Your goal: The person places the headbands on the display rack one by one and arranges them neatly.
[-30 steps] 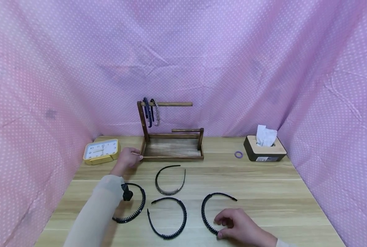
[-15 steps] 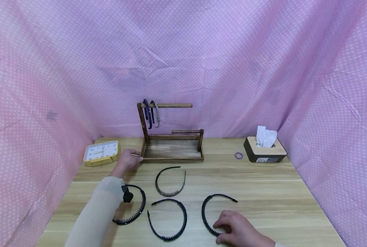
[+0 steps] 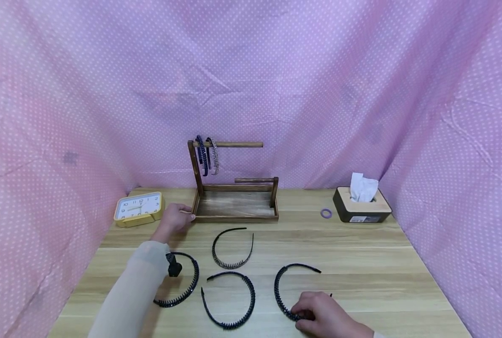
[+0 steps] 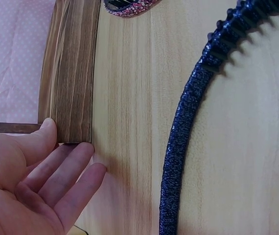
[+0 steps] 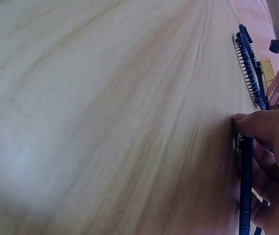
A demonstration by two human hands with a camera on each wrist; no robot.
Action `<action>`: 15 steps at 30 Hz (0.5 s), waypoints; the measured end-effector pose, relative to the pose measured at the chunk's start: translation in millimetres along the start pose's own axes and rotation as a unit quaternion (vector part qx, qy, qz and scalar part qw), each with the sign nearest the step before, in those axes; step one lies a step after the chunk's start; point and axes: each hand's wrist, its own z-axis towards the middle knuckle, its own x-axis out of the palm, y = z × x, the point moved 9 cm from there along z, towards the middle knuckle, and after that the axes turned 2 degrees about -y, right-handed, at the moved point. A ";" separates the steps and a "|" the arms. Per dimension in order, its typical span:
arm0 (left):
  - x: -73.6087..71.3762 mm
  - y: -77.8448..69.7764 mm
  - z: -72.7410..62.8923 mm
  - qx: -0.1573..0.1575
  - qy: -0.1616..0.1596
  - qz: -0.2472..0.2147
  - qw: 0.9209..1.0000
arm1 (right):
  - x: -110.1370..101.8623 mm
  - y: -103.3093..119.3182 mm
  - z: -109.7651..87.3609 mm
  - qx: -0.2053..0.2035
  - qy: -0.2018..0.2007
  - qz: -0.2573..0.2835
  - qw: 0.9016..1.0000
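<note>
Black, C-shaped toothed headband (image 3: pixel 277 295): as seen from the head view, at the near right of the pale wood-grain table (image 3: pixel 386 281), its lower part covered by the person's right hand (image 3: pixel 324 314). The right grip is pinching this band between thumb and fingers. Whether the band is wholly in contact with the table, I cannot tell. The left hand (image 3: pixel 175 218) is at the near left corner of a brown wooden rack (image 3: pixel 234 218) with a shallow tray and two bars. From the upper bar hang a dark blue toothed headband (image 3: pixel 202 155) and a pale toothed headband (image 3: pixel 215 157). Between the rack and the near edge I note three further bands: a slim dark headband (image 3: pixel 215 256), a black round headband (image 3: pixel 252 300) and a black beaded headband (image 3: pixel 193 281), the last partly under the left sleeve (image 3: pixel 137 277). A yellow rectangular clock (image 3: pixel 139 206) stands left of the rack; a purple ring (image 3: pixel 326 213) and a dark tissue box with a light wooden top (image 3: pixel 356 212) are to its right.

Left wrist view: the left grip is spread, fingers extended, thumb and fingertips touching the rack's corner. A dark glittering band (image 4: pixel 178 122) curves past, well apart from the hand.

Right wrist view: the pinched band, dark blue here, runs down below the thumb. The thumb tip is at the table surface; other fingers are bent behind the band.
</note>
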 end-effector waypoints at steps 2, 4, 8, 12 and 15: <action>-0.5 -0.7 -0.4 0.001 0.000 0.000 1.000 | -2.2 0.9 0.1 -0.002 -0.004 0.001 1.000; -0.9 -1.2 -0.5 0.002 -0.001 0.000 1.000 | -5.9 2.6 0.2 -0.002 -0.012 0.004 1.000; -2.7 -1.5 0.3 0.013 -0.007 0.017 1.000 | -19.6 10.0 2.7 -0.008 -0.052 0.007 0.999; -3.1 -0.6 0.7 0.018 -0.011 0.025 0.999 | -39.5 18.4 7.9 -0.002 -0.104 0.002 0.995; -2.1 0.7 -0.2 0.010 -0.010 0.014 1.000 | -56.7 20.7 11.1 0.027 -0.133 0.005 0.991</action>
